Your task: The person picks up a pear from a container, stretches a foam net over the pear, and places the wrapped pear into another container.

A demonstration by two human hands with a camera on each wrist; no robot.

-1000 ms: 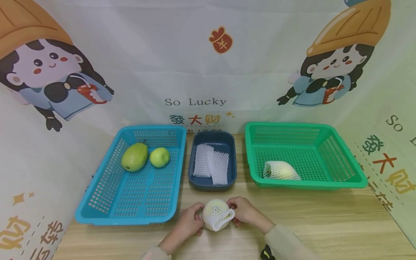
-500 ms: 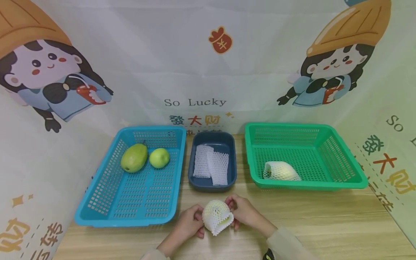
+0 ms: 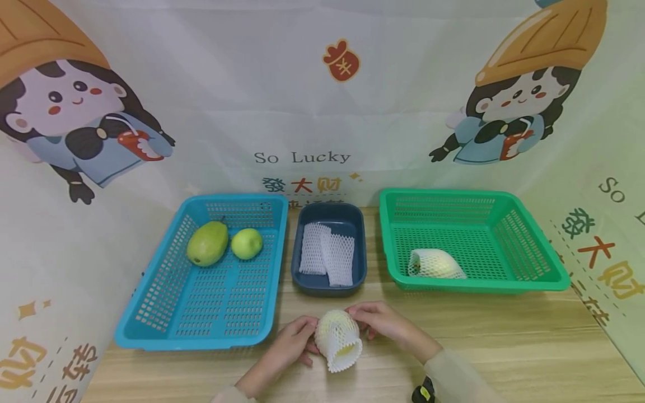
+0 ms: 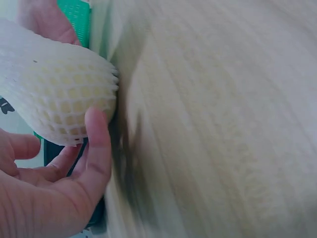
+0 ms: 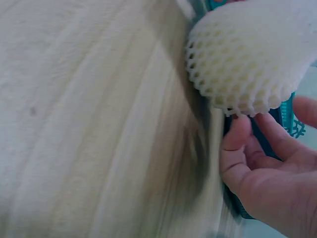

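A round, pale yellow-green fruit sits inside a white foam fruit net (image 3: 336, 331) on the table near the front; the mesh hides what kind it is. The open ruffled end of the net faces the front. From the left, my left hand (image 3: 292, 342) pinches the net's edge, thumb on the mesh in the left wrist view. On the opposite side my right hand (image 3: 385, 324) pinches the rim of the net (image 5: 242, 64) between thumb and fingertips, as the right wrist view shows.
A blue basket (image 3: 201, 341) at left holds a green papaya-like fruit (image 3: 208, 243) and a green apple-like fruit (image 3: 247, 244). A dark tray (image 3: 330, 291) holds foam nets (image 3: 339, 258). In the green basket (image 3: 473, 286) at right lies a netted fruit (image 3: 437, 263).
The netted fruit has turned so the net's open end points more toward the front, and that end is drawn out longer. My right hand has shifted to the net's far right side.
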